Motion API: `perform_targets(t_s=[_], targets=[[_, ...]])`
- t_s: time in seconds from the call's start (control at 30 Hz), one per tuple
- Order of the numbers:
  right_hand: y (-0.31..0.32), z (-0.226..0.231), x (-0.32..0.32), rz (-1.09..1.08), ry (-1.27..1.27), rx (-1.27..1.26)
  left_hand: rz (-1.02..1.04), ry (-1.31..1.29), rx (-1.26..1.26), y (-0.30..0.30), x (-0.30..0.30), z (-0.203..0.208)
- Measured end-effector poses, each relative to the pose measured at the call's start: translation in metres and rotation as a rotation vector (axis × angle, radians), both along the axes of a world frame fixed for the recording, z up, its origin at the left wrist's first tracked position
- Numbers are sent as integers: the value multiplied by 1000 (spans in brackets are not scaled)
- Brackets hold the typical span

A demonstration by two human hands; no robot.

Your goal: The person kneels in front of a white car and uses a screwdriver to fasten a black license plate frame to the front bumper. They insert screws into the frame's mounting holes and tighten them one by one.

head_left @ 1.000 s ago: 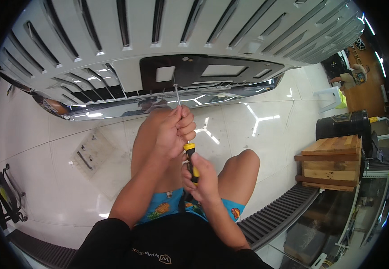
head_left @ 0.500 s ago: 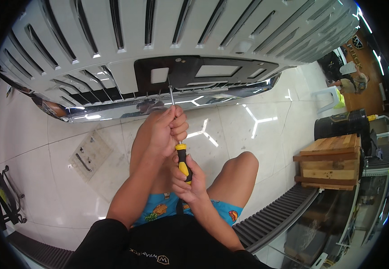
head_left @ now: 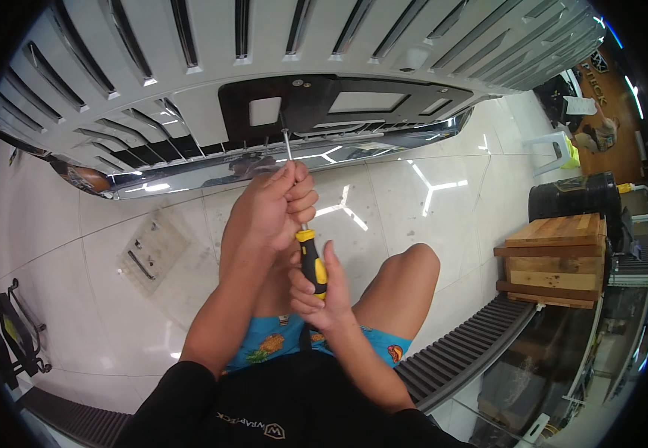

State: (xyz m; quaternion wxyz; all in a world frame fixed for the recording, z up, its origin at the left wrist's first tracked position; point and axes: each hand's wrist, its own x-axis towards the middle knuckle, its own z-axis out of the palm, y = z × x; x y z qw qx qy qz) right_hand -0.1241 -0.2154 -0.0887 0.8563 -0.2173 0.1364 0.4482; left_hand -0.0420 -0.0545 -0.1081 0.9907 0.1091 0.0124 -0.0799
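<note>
A long screwdriver (head_left: 312, 263) with a black and yellow handle points away from me, up to a black number-plate bracket (head_left: 312, 97) on a white slatted car front (head_left: 212, 89). Its tip meets the bracket's lower edge beside a square opening; the exact contact is too small to tell. My left hand (head_left: 275, 205) is closed around the metal shaft. Lower down, my right hand (head_left: 320, 295) has its fingers curled about the handle, the thumb standing away from it. Bolts (head_left: 298, 83) show at the bracket's top edge.
A chrome lower trim (head_left: 212, 179) runs below the bracket. On the floor to the left lies a clear sheet (head_left: 154, 250) with small parts. Wooden crates (head_left: 555, 257), a black drum (head_left: 574, 196) and a white stool (head_left: 551, 153) stand right. Another person (head_left: 600, 137) is at far right.
My right thumb has lifted off the handle and the right fingers have shifted around it. The screwdriver's handle has turned and tilted slightly to the right. My left hand still holds the shaft.
</note>
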Motion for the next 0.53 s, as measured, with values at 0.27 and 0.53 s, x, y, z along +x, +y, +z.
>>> perform_targets(t_s=[0.27,0.53], targets=[[-2,9,-7,-148,-517,-565,27,11,55,-4,4,7],[-8,-11,-6,33,-945,-1143,22,-22,86,-1,3,-1]])
